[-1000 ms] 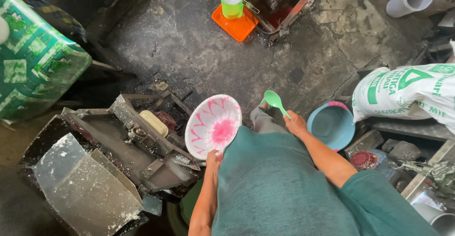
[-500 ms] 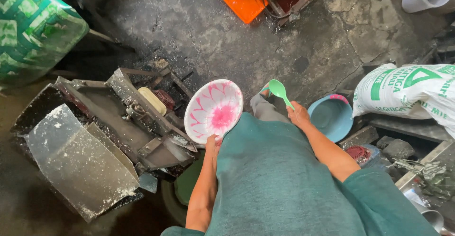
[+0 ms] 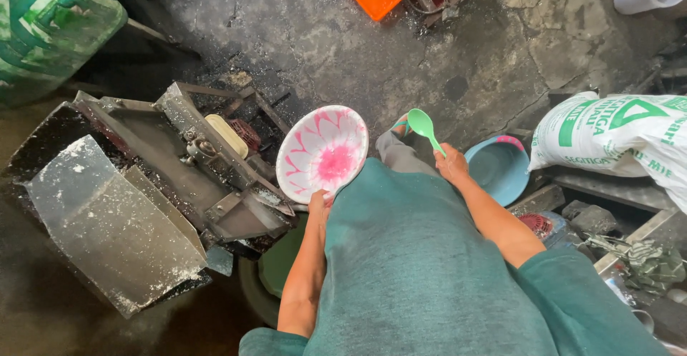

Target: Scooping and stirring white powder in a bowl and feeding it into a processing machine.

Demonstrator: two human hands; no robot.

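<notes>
L hand (image 3: pixel 320 202) fingers grip rim of pink-white bowl (image 3: pixel 323 153), tilted; R hand (image 3: pixel 452 164) fingers closed on green spoon (image 3: pixel 424 127), prob. by handle, beside blue basin (image 3: pixel 501 170).

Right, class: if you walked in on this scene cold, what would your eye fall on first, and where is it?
First the pink and white bowl at centre, tilted, held at its rim by the left hand. Just right of it, the right hand holds up a green spoon, with a blue basin on the floor beyond. On the left sits a dusty grey metal machine.
</notes>
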